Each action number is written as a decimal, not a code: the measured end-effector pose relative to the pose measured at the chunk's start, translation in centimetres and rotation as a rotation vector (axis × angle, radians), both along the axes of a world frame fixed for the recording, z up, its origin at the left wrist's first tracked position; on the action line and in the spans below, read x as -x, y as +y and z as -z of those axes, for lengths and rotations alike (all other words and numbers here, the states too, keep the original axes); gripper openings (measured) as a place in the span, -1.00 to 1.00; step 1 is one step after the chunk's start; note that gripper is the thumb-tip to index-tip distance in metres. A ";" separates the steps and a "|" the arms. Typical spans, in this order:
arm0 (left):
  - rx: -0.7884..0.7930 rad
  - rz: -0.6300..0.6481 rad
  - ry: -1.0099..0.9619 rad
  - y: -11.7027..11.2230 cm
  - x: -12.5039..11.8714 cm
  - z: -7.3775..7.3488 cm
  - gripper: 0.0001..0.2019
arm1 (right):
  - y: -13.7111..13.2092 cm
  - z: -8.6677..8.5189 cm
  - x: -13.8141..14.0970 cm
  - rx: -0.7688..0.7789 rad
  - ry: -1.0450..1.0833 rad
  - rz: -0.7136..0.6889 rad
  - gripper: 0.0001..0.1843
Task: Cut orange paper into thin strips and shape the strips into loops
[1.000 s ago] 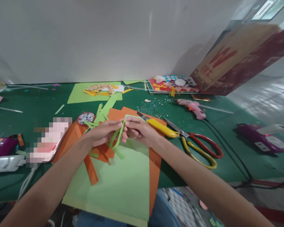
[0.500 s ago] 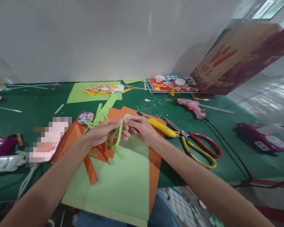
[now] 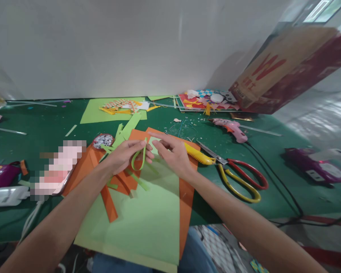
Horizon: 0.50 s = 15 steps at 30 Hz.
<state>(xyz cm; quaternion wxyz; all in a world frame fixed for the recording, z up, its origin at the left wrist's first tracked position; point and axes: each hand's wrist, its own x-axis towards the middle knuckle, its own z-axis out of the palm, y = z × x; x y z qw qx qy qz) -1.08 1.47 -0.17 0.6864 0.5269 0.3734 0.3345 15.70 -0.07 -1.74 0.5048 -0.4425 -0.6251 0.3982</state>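
Between the thumb and fingers of my left hand (image 3: 130,153) is a thin green paper strip (image 3: 143,159), bent into a drooping loop. My right hand (image 3: 174,153) is just to the right, apart from the loop, its index finger stretched out and its thumb separated from it. Nothing shows in the right fingers. Beneath both hands lie a large light green paper sheet (image 3: 147,223) and orange paper (image 3: 186,204). Loose orange strips (image 3: 109,204) and green strips (image 3: 139,180) rest on the sheets, partly covered by my left hand.
To the right lie a yellow-handled cutter (image 3: 199,153), scissors (image 3: 247,174), a pink glue gun (image 3: 230,129) and a purple power strip (image 3: 315,167). A phone (image 3: 59,170) and a round tin (image 3: 103,141) are at left. A paper bag (image 3: 290,72) leans at the back right.
My right hand has let go of the green strip and moved slightly right, its fingers opening. My left hand keeps the loop, which now hangs from it alone.
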 end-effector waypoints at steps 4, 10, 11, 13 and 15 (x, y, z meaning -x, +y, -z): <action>-0.097 -0.065 0.006 0.2 -0.1 0.5 -0.70 | -0.2 0.3 0.0 -0.109 -0.126 0.058 -0.67; -0.147 -0.008 0.016 0.5 0.1 1.3 -0.73 | 0.2 0.8 0.1 -0.197 -0.204 0.057 -0.64; -0.157 0.000 0.016 0.5 0.1 1.4 -0.73 | 0.2 0.9 0.1 -0.201 -0.211 0.056 -0.64; -0.179 0.012 0.021 0.5 0.1 1.4 -0.74 | 0.2 0.9 0.1 -0.208 -0.218 0.055 -0.64; -0.196 0.018 0.032 0.6 0.1 1.4 -0.73 | 0.2 0.9 0.1 -0.215 -0.222 0.051 -0.63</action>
